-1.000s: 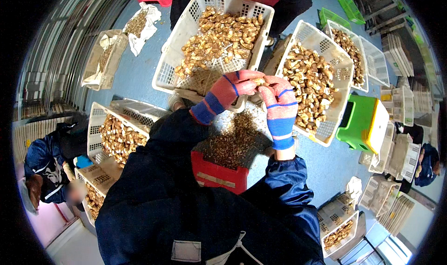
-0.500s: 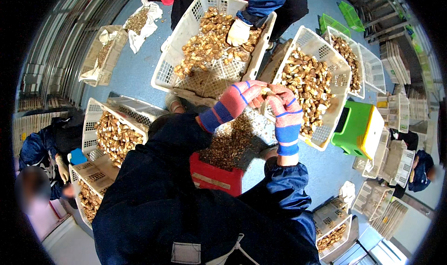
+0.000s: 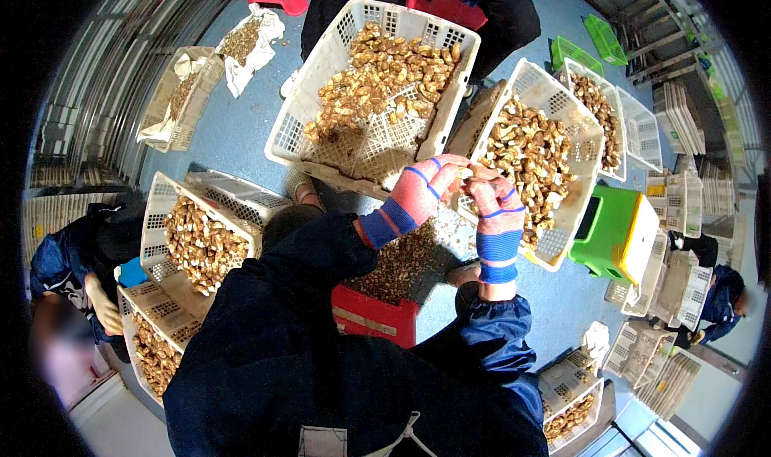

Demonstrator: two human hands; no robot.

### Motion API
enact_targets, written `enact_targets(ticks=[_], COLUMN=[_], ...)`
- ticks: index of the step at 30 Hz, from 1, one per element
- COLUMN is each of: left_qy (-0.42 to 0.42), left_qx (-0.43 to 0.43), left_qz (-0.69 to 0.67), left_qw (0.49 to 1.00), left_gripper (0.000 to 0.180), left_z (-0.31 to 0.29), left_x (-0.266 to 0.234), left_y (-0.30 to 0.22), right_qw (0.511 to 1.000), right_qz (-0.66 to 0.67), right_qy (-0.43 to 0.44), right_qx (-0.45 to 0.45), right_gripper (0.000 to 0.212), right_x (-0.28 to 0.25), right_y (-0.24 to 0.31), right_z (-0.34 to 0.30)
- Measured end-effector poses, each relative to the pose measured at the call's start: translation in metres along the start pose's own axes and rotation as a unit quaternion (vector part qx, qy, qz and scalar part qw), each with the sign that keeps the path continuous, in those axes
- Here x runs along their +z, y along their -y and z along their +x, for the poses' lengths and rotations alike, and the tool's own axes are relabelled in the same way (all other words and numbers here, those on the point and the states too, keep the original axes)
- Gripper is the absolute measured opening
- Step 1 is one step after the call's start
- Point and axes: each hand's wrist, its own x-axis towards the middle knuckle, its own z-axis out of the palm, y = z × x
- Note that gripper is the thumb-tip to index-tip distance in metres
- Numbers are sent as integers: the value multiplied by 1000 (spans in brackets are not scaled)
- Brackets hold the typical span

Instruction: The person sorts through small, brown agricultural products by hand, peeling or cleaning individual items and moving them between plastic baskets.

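Observation:
My left hand (image 3: 424,185) and my right hand (image 3: 495,196), in pink gloves with blue stripes, meet in front of me. Their fingers are closed around a small brown-and-white mushroom (image 3: 465,177), mostly hidden by the gloves. Just beyond is a white plastic crate (image 3: 281,140) with brown mushrooms (image 3: 385,75) spread over its perforated bottom. To the right of my right hand, a second white crate (image 3: 590,148) is heaped with mushrooms (image 3: 530,156). Below my hands, a red container (image 3: 373,316) stands by a dark heap of small trimmings (image 3: 393,268).
On the left are crates of mushrooms (image 3: 205,244). A green stool (image 3: 598,228) stands at the right. A person (image 3: 72,256) works at far left, another (image 3: 715,304) at far right, and a third person's dark trousers (image 3: 514,31) show behind the far crate.
The co-worker's gloved hand has left the far crate and is out of sight. My hands have shifted slightly down and stay together; the view has moved a little.

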Motion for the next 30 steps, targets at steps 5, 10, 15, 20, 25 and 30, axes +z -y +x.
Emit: enact_targets(ticks=[5,10,15,20,25,30], left_qy=[10,133,142,162,113,97], left_qx=[59,-71,-67,-90,-66,-24], left_qz=[101,-130,-100,-114,-95,-11], left_qw=[993,980,983,976,987,995], left_gripper=[27,32,32,33,25,29], left_z=[0,10,12,17,19,21], left_x=[3,-5,-4,-10,-15,-20], left_y=[-7,9,13,25,22,27], right_qw=[997,978,992,964,998,990], right_qz=[-68,200,92,-259,-36,-142], right_qy=[-39,-32,-40,-55,-21,-12], right_qx=[-5,55,72,-21,45,-11], right_gripper=[16,8,10,14,15,13], right_x=[2,-14,-13,-7,-8,-5], right_y=[1,-11,-4,-4,-6,-15], right_z=[0,6,7,5,13,14])
